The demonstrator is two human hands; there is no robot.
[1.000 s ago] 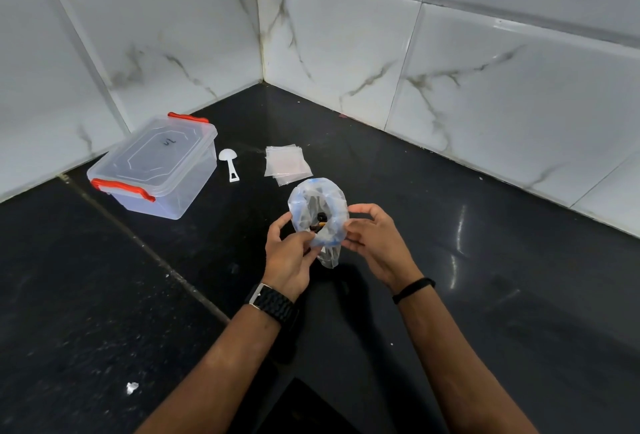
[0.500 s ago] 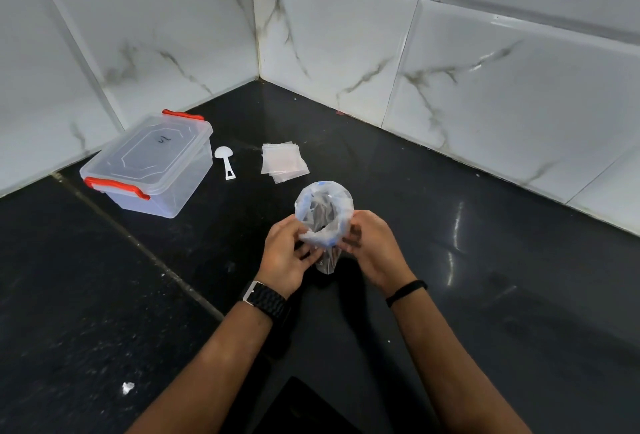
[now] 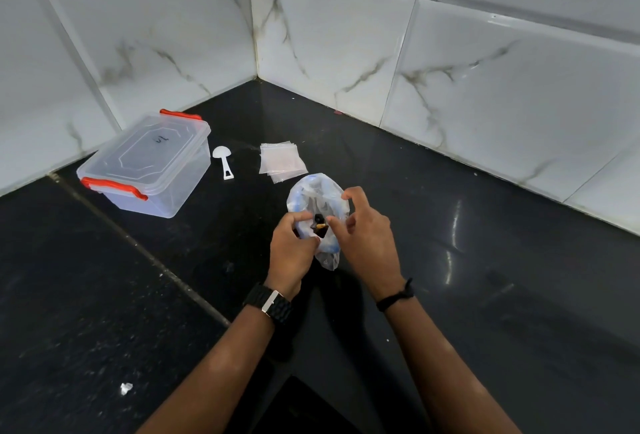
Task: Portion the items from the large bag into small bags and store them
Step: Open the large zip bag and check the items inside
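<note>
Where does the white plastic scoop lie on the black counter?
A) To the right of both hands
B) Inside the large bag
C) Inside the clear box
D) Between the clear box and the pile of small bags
D: the white scoop lies flat on the counter, with the lidded clear box on its left and the pile of small bags on its right.

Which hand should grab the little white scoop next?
Probably the left hand. The scoop lies on its side of the large bag, beside the box. The right hand would have to cross over the bag.
</note>
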